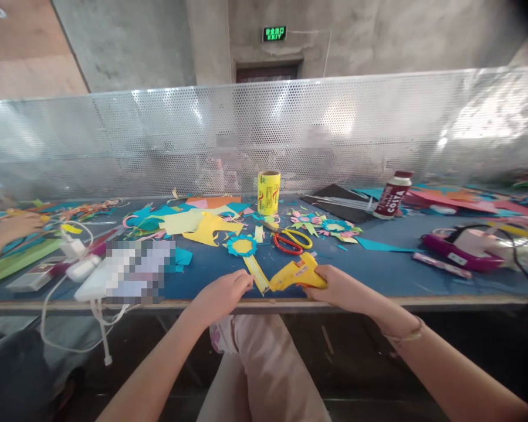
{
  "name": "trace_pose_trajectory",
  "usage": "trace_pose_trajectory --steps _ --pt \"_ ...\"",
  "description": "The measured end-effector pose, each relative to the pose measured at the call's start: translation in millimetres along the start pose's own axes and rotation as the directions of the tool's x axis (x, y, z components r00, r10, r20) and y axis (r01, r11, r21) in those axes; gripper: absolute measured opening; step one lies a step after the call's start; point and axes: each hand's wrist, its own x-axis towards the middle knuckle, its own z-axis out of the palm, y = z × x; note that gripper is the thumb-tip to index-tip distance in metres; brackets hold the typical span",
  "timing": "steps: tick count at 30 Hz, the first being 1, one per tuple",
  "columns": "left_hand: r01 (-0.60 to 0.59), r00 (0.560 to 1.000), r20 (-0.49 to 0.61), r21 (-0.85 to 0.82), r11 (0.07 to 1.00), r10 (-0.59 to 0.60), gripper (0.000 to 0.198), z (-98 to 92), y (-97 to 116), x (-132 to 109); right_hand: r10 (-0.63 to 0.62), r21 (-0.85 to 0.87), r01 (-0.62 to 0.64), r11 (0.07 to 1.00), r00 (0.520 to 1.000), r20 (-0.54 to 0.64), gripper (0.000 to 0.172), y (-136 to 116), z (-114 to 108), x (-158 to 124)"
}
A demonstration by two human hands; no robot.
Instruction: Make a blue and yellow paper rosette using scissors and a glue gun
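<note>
A yellow glue gun (297, 274) is held in my right hand (330, 285), its nozzle pointing left at the lower end of a yellow paper strip (256, 273). The strip runs down from a blue-fringed paper flower (242, 246) with a yellow centre, lying on the blue table. My left hand (229, 291) is closed beside the strip's left edge; what its fingertips grip, if anything, is hidden. Just behind the glue gun lie red-handled scissors (287, 242) and a yellow-handled pair (300, 238).
A yellow roll (268, 193) stands behind the scissors. Paper scraps (206, 225) spread left, more flowers (334, 226) right. A brown bottle (393, 195) and purple tray (462, 251) are at right. White power strip (94, 280) and cables lie left, near another person's hand (24, 224).
</note>
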Motion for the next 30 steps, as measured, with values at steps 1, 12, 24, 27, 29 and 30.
trace_pose_trajectory --steps 1,12,24,27,29,30 --pt "0.005 1.000 -0.002 0.002 1.000 -0.005 0.024 0.7 -0.3 -0.2 0.001 -0.005 -0.001 1.000 1.000 0.002 0.028 0.1 -0.5 -0.1" --pt "0.004 1.000 -0.017 0.023 1.000 -0.004 0.028 6.3 -4.2 -0.7 0.015 -0.052 -0.015 0.999 1.000 0.008 0.026 -1.0 -2.3 -1.3" --pt "0.025 0.999 -0.023 -0.012 1.000 -0.025 0.029 6.0 -3.6 -0.4 0.048 -0.077 -0.047 0.996 0.999 0.019 0.025 -8.9 -5.9 -5.1" --pt "0.019 1.000 -0.018 -0.015 1.000 -0.020 0.030 6.6 -4.2 -0.3 0.051 -0.095 -0.049 0.994 0.998 0.021 0.022 -12.5 -7.8 -6.8" --pt "0.009 1.000 -0.015 -0.010 1.000 -0.009 0.030 7.3 -4.8 -0.2 0.053 -0.088 -0.050 0.995 0.998 0.025 0.020 -13.6 -8.6 -7.5" --pt "0.004 1.000 -0.015 -0.007 1.000 -0.005 0.030 7.6 -5.1 -0.2 0.053 -0.083 -0.051 0.995 0.998 0.026 0.020 -13.5 -8.7 -7.6"
